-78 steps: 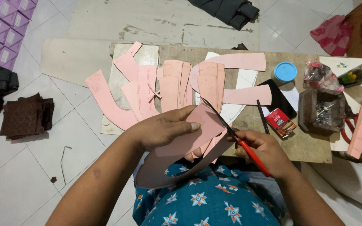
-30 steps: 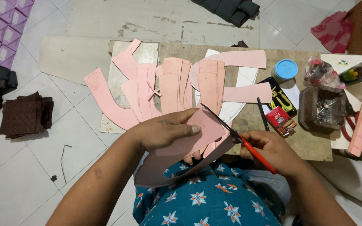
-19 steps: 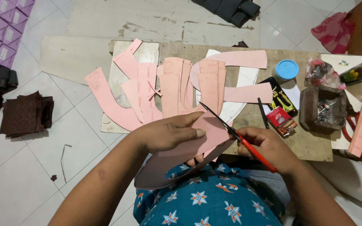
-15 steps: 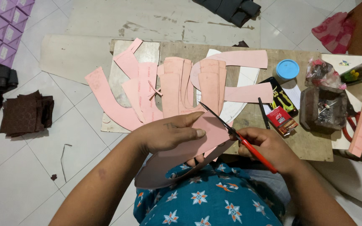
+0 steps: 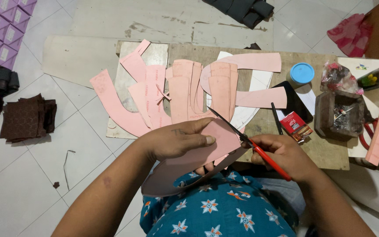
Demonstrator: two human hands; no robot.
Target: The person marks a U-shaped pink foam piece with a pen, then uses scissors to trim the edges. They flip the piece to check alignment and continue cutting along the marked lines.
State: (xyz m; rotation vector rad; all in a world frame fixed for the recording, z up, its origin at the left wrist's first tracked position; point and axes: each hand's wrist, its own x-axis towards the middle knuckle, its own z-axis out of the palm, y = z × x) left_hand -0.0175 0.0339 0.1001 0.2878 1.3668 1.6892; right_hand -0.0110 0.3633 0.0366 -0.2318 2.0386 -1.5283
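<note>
left hand (image 5: 176,142) still grips the pink piece (image 5: 207,149); right hand (image 5: 281,153) still clasps the scissors (image 5: 251,142), barely shifted.

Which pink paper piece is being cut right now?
The pink piece pinched in the left hand, with the scissors in the right hand touching it. The other pink pieces lie flat on the board.

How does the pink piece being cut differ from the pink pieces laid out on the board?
The held pink piece is off the board, pinched in the left hand with the red-handled scissors in the right hand at its edge; the laid-out pink pieces lie flat and untouched. The held piece is single and shows a grey underside; the laid-out ones overlap in a fan, pink side up. Both look like the same thin pink sheet, cut into curves.
</note>
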